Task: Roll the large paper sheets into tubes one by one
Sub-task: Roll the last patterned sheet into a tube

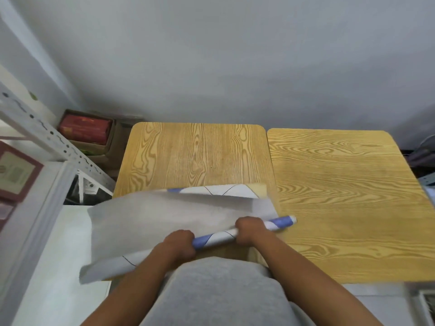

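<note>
Over on the far left there's a white metal shelf rack (35, 128) with a framed certificate-looking thing (16, 171) leaning by it, and behind that a cardboard box (94, 140) on the floor with red packs (84, 129) inside. Then come two wood-grain tables pushed side by side: the left table (197, 156) and the right table (341, 196), touching along one edge.

The paper sheet (164, 220) lies at the near edge of the left table, its loose part hanging off the left side of the tabletop, and the far edge flips up a bit so you can see blue print and thin lines on it. The near part is already wound into a tube (216, 238), white with blue stripes, lying slanted across the near edge, with its right end poking just onto the right table.

Left hand (180, 243) has its fingers wrapped tight around the left end of the tube. Right hand (250, 229) is clenched around it further right, a short bare stretch of tube between them. Grey shirt (219, 290) at the bottom.
</note>
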